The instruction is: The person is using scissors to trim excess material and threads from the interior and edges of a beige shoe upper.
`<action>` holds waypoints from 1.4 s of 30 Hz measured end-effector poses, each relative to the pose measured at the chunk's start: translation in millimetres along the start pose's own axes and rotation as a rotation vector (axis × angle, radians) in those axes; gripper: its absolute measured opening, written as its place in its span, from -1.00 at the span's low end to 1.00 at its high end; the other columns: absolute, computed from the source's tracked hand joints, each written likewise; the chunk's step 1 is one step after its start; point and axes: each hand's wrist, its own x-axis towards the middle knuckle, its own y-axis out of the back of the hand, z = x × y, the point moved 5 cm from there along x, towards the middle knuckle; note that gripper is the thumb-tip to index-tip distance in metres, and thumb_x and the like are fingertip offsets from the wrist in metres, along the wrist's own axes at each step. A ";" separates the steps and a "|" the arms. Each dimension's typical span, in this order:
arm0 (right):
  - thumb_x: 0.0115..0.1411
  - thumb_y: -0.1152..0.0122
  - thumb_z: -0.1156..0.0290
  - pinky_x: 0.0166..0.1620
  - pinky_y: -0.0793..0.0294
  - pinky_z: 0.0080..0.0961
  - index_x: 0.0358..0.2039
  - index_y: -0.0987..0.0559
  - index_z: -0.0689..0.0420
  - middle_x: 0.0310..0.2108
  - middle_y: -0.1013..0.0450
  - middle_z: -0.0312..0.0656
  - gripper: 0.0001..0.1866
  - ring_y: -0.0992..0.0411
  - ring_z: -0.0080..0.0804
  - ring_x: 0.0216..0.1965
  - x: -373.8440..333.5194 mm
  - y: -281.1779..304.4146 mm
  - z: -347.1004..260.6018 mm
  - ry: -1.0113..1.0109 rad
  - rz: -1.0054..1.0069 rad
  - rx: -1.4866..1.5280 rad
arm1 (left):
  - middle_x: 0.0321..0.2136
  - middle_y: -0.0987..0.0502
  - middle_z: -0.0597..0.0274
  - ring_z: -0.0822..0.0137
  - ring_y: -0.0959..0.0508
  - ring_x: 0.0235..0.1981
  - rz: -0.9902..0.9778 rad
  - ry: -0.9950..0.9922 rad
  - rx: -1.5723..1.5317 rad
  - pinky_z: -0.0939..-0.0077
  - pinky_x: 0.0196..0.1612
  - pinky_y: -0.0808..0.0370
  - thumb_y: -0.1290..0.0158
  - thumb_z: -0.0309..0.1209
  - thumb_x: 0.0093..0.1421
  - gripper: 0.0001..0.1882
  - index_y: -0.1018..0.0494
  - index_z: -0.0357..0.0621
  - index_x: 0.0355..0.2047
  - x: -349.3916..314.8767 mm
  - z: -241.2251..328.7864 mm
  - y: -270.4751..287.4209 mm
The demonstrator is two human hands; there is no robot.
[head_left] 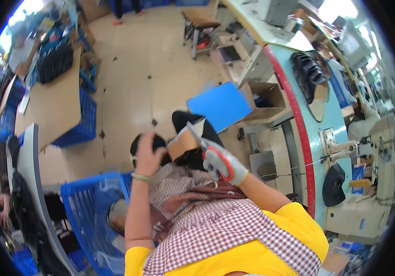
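My right hand (225,166), in a pale grey glove, is closed around a pair of scissors with red-orange handles (226,162). Just beyond it, over my lap, is a tan and white piece (183,145) beside black material (209,131); whether they are joined I cannot tell. My bare left hand (148,155), a bangle on its wrist, is raised with fingers apart and slightly blurred. Nothing shows in its grip. Behind that hand sits a dark rounded shape (135,146), partly hidden. A checked apron (216,221) covers my front.
A blue crate (75,202) with clear plastic stands at my left. Ahead right lies a blue board (220,106) beside a cardboard box (271,99). On the right, a teal bench (308,133) with a red edge carries black shoe parts (307,76) and a sewing machine (340,147).
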 end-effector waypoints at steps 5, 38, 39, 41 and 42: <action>0.24 -0.12 0.13 -0.64 -0.26 -0.73 0.27 -0.18 0.01 -0.52 -0.34 -0.41 -0.37 -0.24 -0.74 -0.68 -0.9 13.2 13.7 0.100 0.060 -0.006 | -0.30 -0.59 0.20 0.38 -0.56 -0.28 -0.670 0.200 -0.417 0.44 -0.17 -0.50 -0.23 -0.43 -0.01 -0.60 -0.49 -0.28 -0.13 7.1 12.2 -88.5; 0.04 -0.20 0.46 -0.07 -0.43 -0.51 0.11 -0.32 0.20 -0.15 -0.44 -0.21 -0.42 -0.40 -0.55 -0.16 -143.9 162.4 -164.8 1.089 1.157 -0.313 | -0.03 -0.44 0.02 0.24 -0.52 -0.13 -0.113 -0.192 -1.005 0.44 -0.07 -0.45 0.06 -0.46 0.26 -0.63 -0.34 -0.33 0.06 66.2 233.0 -5.2; 0.09 -0.16 0.44 -0.10 -0.44 -0.51 0.08 -0.31 0.20 -0.17 -0.43 -0.20 -0.49 -0.41 -0.50 -0.17 -156.9 183.6 -175.9 1.312 1.084 -0.054 | -0.04 -0.43 0.01 0.28 -0.53 -0.13 -0.044 -0.337 -0.981 0.47 -0.10 -0.47 0.04 -0.47 0.24 -0.63 -0.36 -0.33 0.05 62.9 243.3 4.5; 0.14 -0.13 0.36 -0.17 -0.45 -0.49 -0.06 -0.38 0.17 -0.20 -0.43 -0.23 -0.64 -0.42 -0.47 -0.25 -186.3 248.4 -182.8 1.386 1.239 0.076 | -0.03 -0.43 0.04 0.31 -0.52 -0.16 -0.025 -0.362 -0.810 0.47 -0.09 -0.46 0.06 -0.47 0.27 -0.64 -0.34 -0.35 0.06 57.5 219.0 8.3; 0.11 -0.14 0.33 -0.19 -0.46 -0.45 -0.07 -0.39 0.18 -0.22 -0.46 -0.17 -0.62 -0.45 -0.39 -0.29 -191.6 289.1 -173.0 1.264 1.420 0.145 | -0.02 -0.44 0.07 0.34 -0.52 -0.19 -0.010 -0.390 -0.623 0.47 -0.09 -0.46 0.09 -0.46 0.29 -0.64 -0.32 -0.36 0.07 52.9 202.7 9.4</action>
